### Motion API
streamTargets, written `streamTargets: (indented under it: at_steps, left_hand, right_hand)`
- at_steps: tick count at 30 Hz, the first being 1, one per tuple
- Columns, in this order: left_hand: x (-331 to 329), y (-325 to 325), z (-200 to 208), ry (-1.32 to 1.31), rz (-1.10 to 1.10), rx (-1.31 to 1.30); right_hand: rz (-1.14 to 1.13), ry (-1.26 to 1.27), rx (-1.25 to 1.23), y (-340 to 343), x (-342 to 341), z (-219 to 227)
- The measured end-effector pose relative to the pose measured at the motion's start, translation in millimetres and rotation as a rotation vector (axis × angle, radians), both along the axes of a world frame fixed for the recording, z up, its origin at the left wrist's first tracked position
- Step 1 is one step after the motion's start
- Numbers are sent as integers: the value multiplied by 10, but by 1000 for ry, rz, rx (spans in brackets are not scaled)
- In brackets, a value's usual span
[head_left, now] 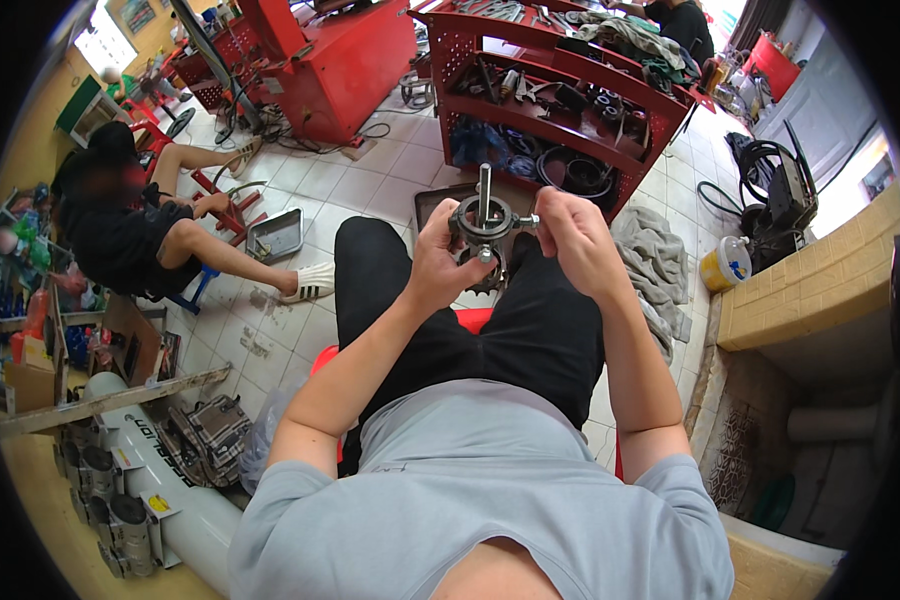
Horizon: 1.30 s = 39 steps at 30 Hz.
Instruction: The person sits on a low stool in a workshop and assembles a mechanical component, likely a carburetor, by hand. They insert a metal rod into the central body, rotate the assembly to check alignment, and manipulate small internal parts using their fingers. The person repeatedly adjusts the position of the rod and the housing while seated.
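Note:
A dark metal ring fixture [468,232] with bolts set around it is held up above my lap. Through its middle rises a bare metal shaft [485,190]. My left hand [436,265] grips the fixture's left side, with the thumb along its near lower edge. On the right side, a side bolt [525,221] sticks out toward my right hand [578,235]. That hand's fingers are curled closed at the bolt's outer end; exactly how they pinch it is partly hidden. Toothed dark metal shows below the ring, between my thighs.
Ahead stands a red tool cart [560,105] loaded with tools and parts. A grey cloth [655,262] lies on the tiles to the right, near a yellow-and-white tub [725,264]. At left, another person [135,215] sits beside a metal tray [275,234]. A white cylinder [165,470] lies lower left.

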<state>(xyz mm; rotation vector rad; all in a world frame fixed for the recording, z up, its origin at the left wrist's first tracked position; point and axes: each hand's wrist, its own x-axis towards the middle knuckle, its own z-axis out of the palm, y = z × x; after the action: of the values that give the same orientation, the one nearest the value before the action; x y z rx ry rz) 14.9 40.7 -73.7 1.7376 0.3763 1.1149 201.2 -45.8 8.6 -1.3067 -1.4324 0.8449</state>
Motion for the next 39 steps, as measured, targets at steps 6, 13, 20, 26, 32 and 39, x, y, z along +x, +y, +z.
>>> streamTargets:
  at_steps: [6,13,20,26,32,39]
  left_hand:
    - [19,-2,-23,-57,4,115]
    - [-53,72,109,-61,70,212]
    - [-48,54,149,-82,87,181]
    - [-48,53,158,-127,56,117]
    - [-37,9,155,-221,26,32]
    - [-107,52,200,-149,19,167]
  right_hand:
    - [25,-55,-129,-10,-57,-1]
    - [78,42,26,-36,-148,54]
    - [109,301,58,-4,-194,4]
    - [123,410,-20,44,-123,-39]
    - [131,124,278,19,-151,-36]
    - [194,391,24,-48,-182,51]
